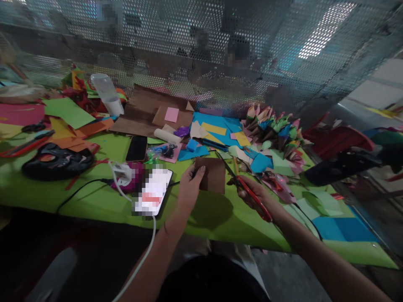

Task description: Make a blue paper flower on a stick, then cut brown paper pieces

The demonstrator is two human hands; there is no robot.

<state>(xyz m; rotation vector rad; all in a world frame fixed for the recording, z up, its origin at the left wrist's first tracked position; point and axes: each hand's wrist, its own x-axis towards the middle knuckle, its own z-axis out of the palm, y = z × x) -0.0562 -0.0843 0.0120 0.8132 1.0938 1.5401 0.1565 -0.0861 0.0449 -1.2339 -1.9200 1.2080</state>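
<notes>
My left hand [192, 182] pinches the left side of a brown paper square [213, 178], thumb on top, over the green table. In my right hand [252, 193] is a pair of scissors [256, 199] with red handles and dark blades. The blades point up and left toward the paper's upper right corner; whether they touch it I cannot tell. The paper's edges look straight. Left of my left hand lies a lit phone [154, 191] with a white cable, its screen blurred out.
A dark phone [136, 148], a black mask [56, 161] and a clear bottle [107, 94] stand to the left. Brown sheets [141, 109] lie at the back. Several paper cones [273, 126] and a pink glue gun [280, 186] are on the right. Perforated metal [176, 50] rises behind the green table [119, 205].
</notes>
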